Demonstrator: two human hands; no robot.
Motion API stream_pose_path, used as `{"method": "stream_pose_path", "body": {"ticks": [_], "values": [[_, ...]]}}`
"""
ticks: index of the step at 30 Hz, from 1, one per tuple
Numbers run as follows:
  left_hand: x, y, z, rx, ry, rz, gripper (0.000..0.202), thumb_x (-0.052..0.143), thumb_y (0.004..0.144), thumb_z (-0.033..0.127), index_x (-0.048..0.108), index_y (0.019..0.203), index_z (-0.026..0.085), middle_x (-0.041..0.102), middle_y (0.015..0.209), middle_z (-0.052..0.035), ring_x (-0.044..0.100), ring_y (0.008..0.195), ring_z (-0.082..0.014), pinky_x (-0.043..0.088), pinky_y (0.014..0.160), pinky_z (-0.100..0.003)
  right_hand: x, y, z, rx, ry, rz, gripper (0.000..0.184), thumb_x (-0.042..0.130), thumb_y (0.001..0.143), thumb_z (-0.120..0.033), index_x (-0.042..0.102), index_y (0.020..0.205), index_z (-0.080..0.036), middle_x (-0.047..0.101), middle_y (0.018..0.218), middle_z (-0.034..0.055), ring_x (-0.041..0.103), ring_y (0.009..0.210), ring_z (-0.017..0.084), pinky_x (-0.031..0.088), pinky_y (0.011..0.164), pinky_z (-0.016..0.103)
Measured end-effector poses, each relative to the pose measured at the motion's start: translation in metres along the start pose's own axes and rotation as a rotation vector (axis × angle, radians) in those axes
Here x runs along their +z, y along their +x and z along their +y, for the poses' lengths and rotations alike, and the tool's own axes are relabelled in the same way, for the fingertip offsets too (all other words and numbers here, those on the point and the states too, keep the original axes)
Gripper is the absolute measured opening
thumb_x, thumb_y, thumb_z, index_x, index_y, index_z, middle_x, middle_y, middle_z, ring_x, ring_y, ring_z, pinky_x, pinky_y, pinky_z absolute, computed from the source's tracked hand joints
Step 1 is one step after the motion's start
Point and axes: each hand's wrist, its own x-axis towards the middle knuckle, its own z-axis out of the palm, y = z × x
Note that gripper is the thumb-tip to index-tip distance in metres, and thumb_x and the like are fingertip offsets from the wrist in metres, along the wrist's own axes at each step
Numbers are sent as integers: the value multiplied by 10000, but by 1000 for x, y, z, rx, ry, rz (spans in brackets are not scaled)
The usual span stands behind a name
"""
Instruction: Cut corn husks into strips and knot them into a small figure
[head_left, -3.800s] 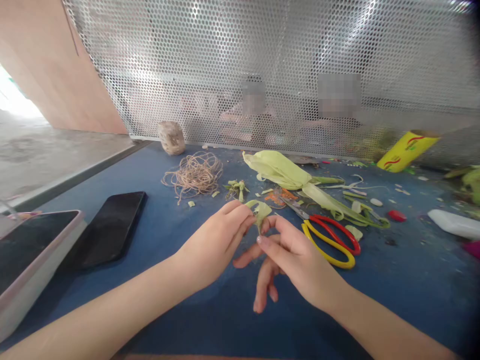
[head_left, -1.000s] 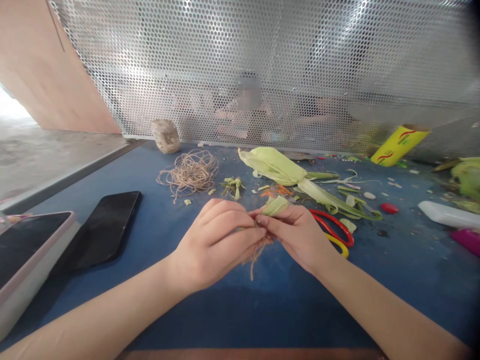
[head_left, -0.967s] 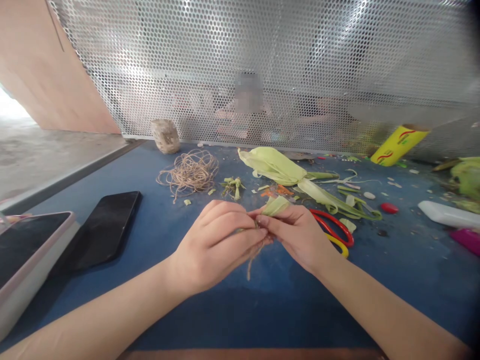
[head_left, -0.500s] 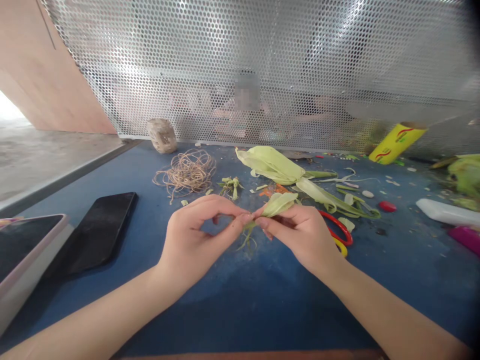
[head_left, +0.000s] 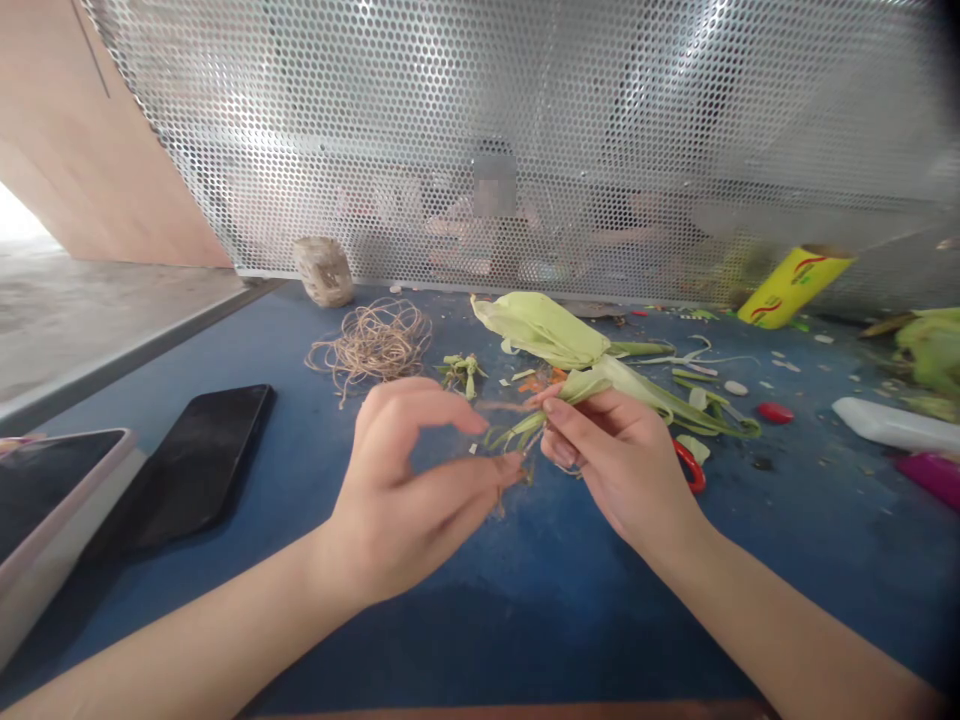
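Observation:
My right hand (head_left: 619, 450) pinches a pale green corn husk (head_left: 589, 380) between thumb and fingers, its thin shredded ends sticking out to the left. A bit of brown twine (head_left: 534, 440) shows at the pinched part. My left hand (head_left: 416, 490) is just left of it, thumb and forefinger apart; the thumb tip is close to the twine, and I cannot tell whether it touches. Red-handled scissors (head_left: 691, 466) lie partly hidden behind my right hand. Beyond my hands are a larger folded corn husk (head_left: 544, 328) and a small knotted husk piece (head_left: 469, 375).
On the blue table (head_left: 465, 630) lie a tangle of twine (head_left: 381, 340), a black phone (head_left: 195, 460), and another device (head_left: 60, 490) at left. A jar (head_left: 324, 271), a yellow tube (head_left: 796, 287) and a white object (head_left: 896, 424) stand or lie farther back, before a perforated metal screen (head_left: 405, 120).
My left thumb and forefinger have parted from their pinch at the husk. My right hand has turned, still gripping the husk, and the shredded ends and twine now show more.

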Motion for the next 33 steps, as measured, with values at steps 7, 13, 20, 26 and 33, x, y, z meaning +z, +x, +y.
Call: {"method": "stream_pose_path", "body": {"ticks": [7, 13, 20, 26, 33], "values": [[-4, -1, 0, -43, -75, -42, 200, 598, 754, 40, 638, 857, 206, 556, 1183, -81, 568, 1010, -217, 495, 794, -348, 2, -5, -7, -121, -265, -65, 60, 620, 781, -262, 652, 752, -220, 512, 531, -44, 443, 448, 72, 370, 415, 204], [-6, 2, -4, 4, -202, -95, 285, 615, 708, -19, 630, 914, 177, 661, 873, -59, 611, 838, -186, 508, 760, -323, 3, -7, -7, -236, -460, -98, 59, 589, 794, -223, 648, 794, -214, 581, 623, -28, 470, 456, 69, 381, 412, 196], [0, 9, 3, -806, -540, -97, 29, 626, 743, 146, 618, 727, 168, 624, 633, 18, 571, 569, -95, 456, 511, -185, 4, -9, -7, -458, -663, -80, 69, 619, 769, -154, 666, 804, -191, 687, 762, -1, 624, 688, 115, 506, 636, 205], [3, 13, 2, -1167, -927, -71, 368, 682, 723, 231, 538, 1054, 158, 644, 557, 25, 550, 503, -81, 418, 457, -156, 4, -8, -6, -511, -750, -46, 73, 637, 748, -138, 684, 798, -163, 703, 741, 12, 641, 684, 119, 512, 657, 200], [2, 13, 9, -1182, -972, -127, 369, 682, 722, 231, 532, 1048, 145, 691, 598, -23, 542, 451, -105, 430, 414, -196, 4, -10, -2, -413, -696, -21, 83, 615, 762, -179, 684, 807, -168, 698, 755, 27, 645, 639, 130, 534, 608, 233]]}}
